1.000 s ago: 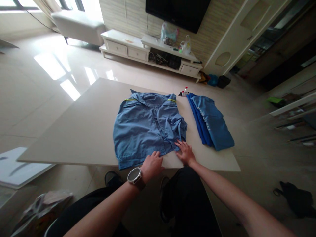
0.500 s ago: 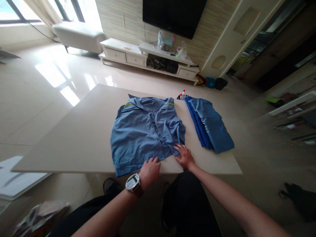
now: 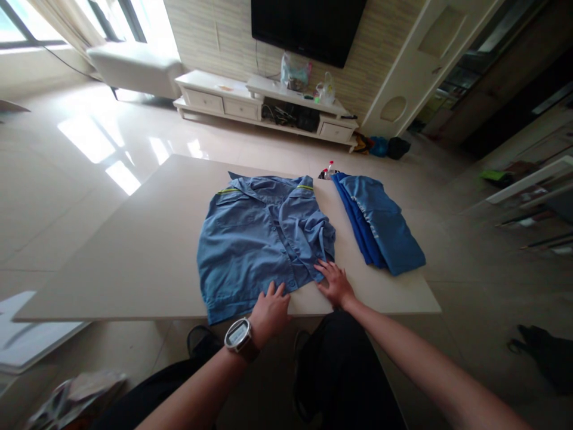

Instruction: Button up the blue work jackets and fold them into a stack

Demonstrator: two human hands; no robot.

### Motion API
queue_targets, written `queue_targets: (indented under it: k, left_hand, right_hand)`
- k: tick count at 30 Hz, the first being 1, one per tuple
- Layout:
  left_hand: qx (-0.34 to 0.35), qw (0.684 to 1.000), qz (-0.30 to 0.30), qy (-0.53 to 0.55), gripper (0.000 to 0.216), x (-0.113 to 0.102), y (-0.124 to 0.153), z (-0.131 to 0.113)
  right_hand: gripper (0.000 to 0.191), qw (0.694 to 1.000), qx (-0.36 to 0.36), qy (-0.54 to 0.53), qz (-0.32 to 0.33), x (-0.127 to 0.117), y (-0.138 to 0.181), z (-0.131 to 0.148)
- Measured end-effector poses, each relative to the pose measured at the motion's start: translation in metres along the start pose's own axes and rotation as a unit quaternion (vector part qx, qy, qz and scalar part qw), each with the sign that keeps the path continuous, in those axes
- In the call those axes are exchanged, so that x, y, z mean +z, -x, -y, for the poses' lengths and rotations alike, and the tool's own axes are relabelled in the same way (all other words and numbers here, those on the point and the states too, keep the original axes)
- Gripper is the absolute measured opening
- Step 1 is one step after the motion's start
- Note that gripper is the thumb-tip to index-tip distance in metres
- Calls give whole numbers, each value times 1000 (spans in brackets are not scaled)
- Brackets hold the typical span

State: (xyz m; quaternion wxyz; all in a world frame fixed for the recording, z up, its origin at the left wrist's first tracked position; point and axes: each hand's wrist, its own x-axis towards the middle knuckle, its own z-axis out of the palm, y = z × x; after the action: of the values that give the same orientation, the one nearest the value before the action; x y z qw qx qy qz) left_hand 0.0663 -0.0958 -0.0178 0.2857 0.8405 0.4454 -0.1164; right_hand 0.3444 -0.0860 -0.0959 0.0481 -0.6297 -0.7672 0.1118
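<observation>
A light blue work shirt [image 3: 255, 239] lies spread on a beige table [image 3: 134, 251], collar away from me, its right side folded in and rumpled. My left hand [image 3: 268, 310], with a watch on the wrist, rests flat at the shirt's bottom hem, fingers apart. My right hand [image 3: 333, 282] lies flat on the table at the hem's right corner, fingertips touching the rumpled fabric. Neither hand grips anything.
A folded stack of blue garments [image 3: 380, 224] lies at the table's right. A small bottle [image 3: 330, 169] stands at the far edge. Beyond are a white TV cabinet [image 3: 268, 110], a glossy floor, and dark cloth [image 3: 544, 358] on the floor at right.
My left hand has slid slightly left and spread its fingers on the hem. The view has shifted a little; the right hand stays at the shirt's corner.
</observation>
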Motion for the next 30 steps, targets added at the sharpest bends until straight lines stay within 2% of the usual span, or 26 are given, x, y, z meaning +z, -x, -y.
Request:
queue_targets:
  k: [6, 20, 25, 28, 30]
  left_hand:
    - [-2, 1000, 7, 3, 47, -9, 2, -1]
    - [-16, 999, -31, 1, 70, -5, -10, -2]
    - [-16, 999, -49, -4, 62, -3, -14, 2]
    - [-27, 998, -64, -3, 43, -4, -18, 3]
    - [-50, 995, -75, 42, 35, -1, -21, -1]
  right_hand:
    - [57, 1000, 0, 7, -5, 4, 0, -2]
    - [58, 1000, -7, 7, -7, 6, 0, -3]
    - [59, 1000, 1, 5, -1, 7, 0, -3]
    - [58, 1000, 2, -5, -3, 6, 0, -2]
    - [58, 1000, 0, -12, -4, 6, 0, -2]
